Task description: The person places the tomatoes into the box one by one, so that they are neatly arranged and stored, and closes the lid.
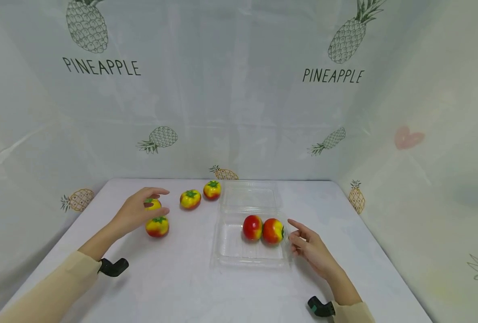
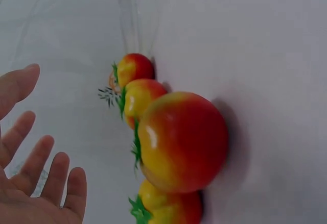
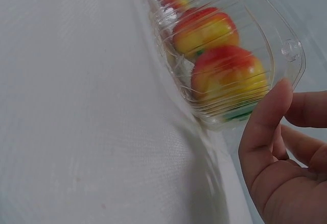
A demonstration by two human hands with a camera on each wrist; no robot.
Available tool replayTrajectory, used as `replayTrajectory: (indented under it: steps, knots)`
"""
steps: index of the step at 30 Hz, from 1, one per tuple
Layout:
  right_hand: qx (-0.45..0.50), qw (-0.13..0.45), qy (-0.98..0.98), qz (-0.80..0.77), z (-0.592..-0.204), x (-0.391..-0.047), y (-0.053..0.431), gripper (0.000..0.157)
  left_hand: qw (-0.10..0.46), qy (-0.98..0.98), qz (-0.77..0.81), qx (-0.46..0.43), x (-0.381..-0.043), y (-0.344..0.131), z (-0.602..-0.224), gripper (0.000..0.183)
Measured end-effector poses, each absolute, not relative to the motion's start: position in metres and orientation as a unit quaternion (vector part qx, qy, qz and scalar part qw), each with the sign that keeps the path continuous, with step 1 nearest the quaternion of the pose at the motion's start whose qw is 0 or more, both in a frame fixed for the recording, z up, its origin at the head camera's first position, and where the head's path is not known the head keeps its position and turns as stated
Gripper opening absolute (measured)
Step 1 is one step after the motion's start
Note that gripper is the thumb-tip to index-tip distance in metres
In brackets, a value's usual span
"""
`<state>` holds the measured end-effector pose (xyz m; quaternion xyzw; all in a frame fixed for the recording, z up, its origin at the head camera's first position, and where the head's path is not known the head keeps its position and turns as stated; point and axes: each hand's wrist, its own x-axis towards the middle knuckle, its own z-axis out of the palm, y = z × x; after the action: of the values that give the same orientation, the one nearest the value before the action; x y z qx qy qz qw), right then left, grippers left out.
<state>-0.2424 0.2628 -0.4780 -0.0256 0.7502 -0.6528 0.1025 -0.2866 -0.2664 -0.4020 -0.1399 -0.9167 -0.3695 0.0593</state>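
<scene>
The left hand (image 1: 136, 210), fingers apart, hovers by two red-and-yellow fruits (image 1: 157, 228), while the right hand (image 1: 315, 252), whether pinching or not one cannot tell, meets the rim of the clear container (image 1: 230, 249) where two more lie.

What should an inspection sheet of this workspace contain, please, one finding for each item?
Surface: white table, looks flat.
Job's things: open clear plastic box with two red-yellow fruits inside; four more fruits lie outside, on its left.
Clutter: nothing seen.
Left hand: by the two leftmost fruits, holding nothing.
Right hand: at the box's right edge; grip unclear.
Cables: nothing seen.
Surroundings: pale curtain with pineapple drawings.
</scene>
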Motion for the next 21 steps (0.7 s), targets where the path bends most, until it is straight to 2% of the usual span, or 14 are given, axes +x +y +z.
replayTrajectory:
  steps: [21]
  knots:
    - [-0.019, 0.101, 0.746, -0.658, -0.477, -0.243, 0.262, 0.058, 0.045, -0.913, -0.390, -0.113, -0.273, -0.308, -0.455, 0.064]
